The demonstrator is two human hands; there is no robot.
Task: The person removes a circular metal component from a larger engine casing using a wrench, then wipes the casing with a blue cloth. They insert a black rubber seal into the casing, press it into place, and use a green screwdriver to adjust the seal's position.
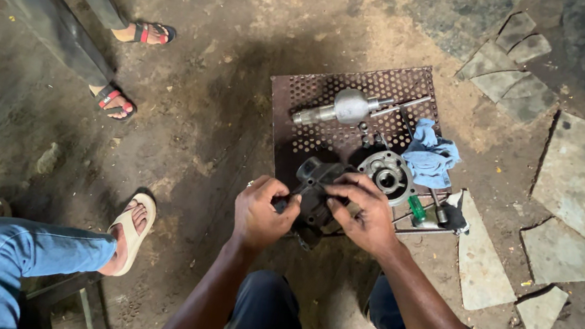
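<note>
A dark cast-metal housing (pixel 315 192), greasy and irregular in shape, sits at the near edge of a rusty perforated metal plate (pixel 296 122) lying on the dirt floor (pixel 231 58). Both of the person's hands are on it. The left hand (pixel 261 213) has its grip clamped on the housing's left side, fingers curled tight. The right hand (pixel 365 213) is clamped over the housing's top and right side, fingertips pressing down on it.

Just beyond the right hand lies a round silver flanged part (pixel 388 174) with a central bore. Further out from both hands, a silver cylindrical assembly (pixel 346 107) with a bulged middle lies across the plate. To the right of the flanged part is a crumpled blue rag (pixel 430 156), and just right of the right hand a green-handled screwdriver (pixel 417 209) rests among loose metal rods. Flat stone slabs (pixel 577 178) lie well off to the right. Far to the left of the left hand, other people's sandalled feet (pixel 130 231) stand on the dirt.
</note>
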